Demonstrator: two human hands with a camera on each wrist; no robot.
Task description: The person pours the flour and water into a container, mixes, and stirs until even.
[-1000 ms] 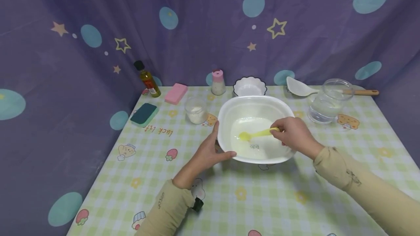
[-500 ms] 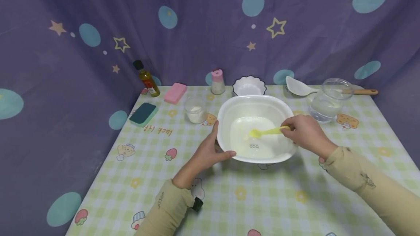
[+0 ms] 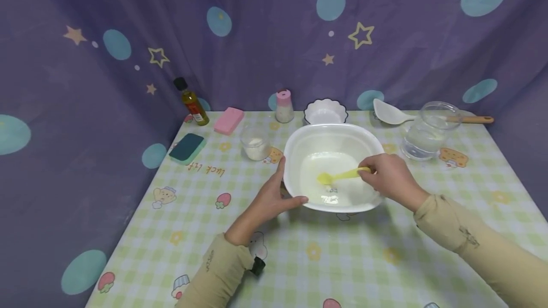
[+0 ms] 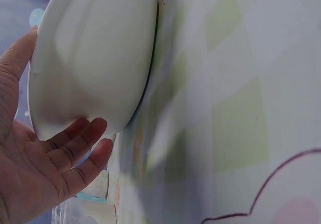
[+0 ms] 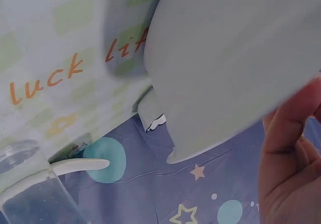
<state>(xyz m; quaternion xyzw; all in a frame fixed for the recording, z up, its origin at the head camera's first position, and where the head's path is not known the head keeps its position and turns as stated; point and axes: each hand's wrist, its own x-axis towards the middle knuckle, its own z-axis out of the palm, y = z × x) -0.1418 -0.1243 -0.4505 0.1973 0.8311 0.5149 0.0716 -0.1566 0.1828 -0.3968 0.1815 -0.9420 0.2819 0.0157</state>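
Observation:
In the head view a white basin (image 3: 295,139) stands mid-table with shallow, pale liquid inside. My left hand (image 3: 272,195) holds its near left corner, thumb over the rim and fingers along the outer wall. The left wrist view has those fingers (image 4: 75,151) slightly bent against the basin wall (image 4: 100,58). My right hand (image 3: 390,175) pinches the handle of a small yellow spoon (image 3: 342,175), whose bowl is low in the basin near a small pale clump. From the right wrist, the basin wall hides the spoon.
Behind the basin are a scalloped white dish (image 3: 326,112) and a pink-topped shaker (image 3: 284,107). Left lie a jar of white powder (image 3: 256,144), a pink sponge (image 3: 229,121), a green sponge (image 3: 187,149) and an oil bottle (image 3: 193,106). Right stand a water jug (image 3: 425,137) and spatula (image 3: 390,113).
The spoon and my right hand first shift right, then come back left inside the basin. My left hand and the basin stay where they were.

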